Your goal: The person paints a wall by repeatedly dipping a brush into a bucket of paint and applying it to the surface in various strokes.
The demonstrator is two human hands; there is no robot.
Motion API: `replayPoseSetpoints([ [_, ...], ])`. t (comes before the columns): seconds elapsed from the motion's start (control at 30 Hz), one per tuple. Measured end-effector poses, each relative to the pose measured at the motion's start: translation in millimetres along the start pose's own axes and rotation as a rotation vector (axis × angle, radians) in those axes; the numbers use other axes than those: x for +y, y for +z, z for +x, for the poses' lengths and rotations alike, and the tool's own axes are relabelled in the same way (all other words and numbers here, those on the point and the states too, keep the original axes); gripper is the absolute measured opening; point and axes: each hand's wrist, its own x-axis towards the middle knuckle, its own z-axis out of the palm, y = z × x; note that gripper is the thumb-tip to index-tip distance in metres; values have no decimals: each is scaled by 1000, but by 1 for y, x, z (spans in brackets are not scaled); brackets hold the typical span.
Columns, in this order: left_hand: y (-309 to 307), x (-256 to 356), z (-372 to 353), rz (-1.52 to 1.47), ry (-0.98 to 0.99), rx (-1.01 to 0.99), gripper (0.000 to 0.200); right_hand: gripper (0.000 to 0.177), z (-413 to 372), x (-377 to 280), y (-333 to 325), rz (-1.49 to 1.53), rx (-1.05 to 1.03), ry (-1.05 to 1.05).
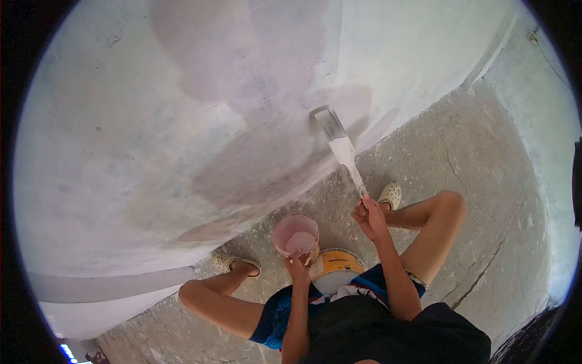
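Observation:
My right hand [370, 218] is closed around the thin end of a paintbrush handle. The paintbrush [341, 145] is wide, with a whitish, paint-smeared handle and dark grey bristles at the wall's surface. Damp, darker patches spread over the pale wall [254, 139] around and left of the bristles. Down between my knees, my left hand [297, 269] grips the near side of a small pinkish bucket [296, 225]. Pale pink liquid [300, 242] lies inside it. Part of the bucket's lower side is hidden by my fingers.
A larger white and yellow bucket [338, 262] is under me, partly covered by my shorts. My feet, in cream clogs [391, 193], rest on the rough concrete floor [479, 200]. A crack [479, 280] crosses the floor at right. Another wall [533, 121] meets the painted one at right.

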Motion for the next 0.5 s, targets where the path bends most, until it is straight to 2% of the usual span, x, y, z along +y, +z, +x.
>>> replayPoseSetpoints([
  [0.07,4,4,-3,33,-24,28,36,33,5,2,-1,-20,1,0],
  [0.13,2,4,-2,49,-26,15,37,37,9,19,-11,-393,121,20],
  [0.17,1,4,-1,67,-29,3,38,37,9,25,-16,-392,121,18],
  [0.23,4,6,-5,65,-31,-1,37,42,8,34,-21,-767,323,180],
  [0.27,5,7,-6,61,-33,-3,36,42,8,39,-23,-764,326,177],
  [0.33,6,9,-7,53,-48,1,35,46,13,50,-32,-994,409,210],
  [0.47,2,7,-4,2,-45,6,38,42,25,59,-41,-911,401,241],
  [0.5,3,8,-4,-3,-42,5,38,40,24,50,-33,-719,302,173],
])
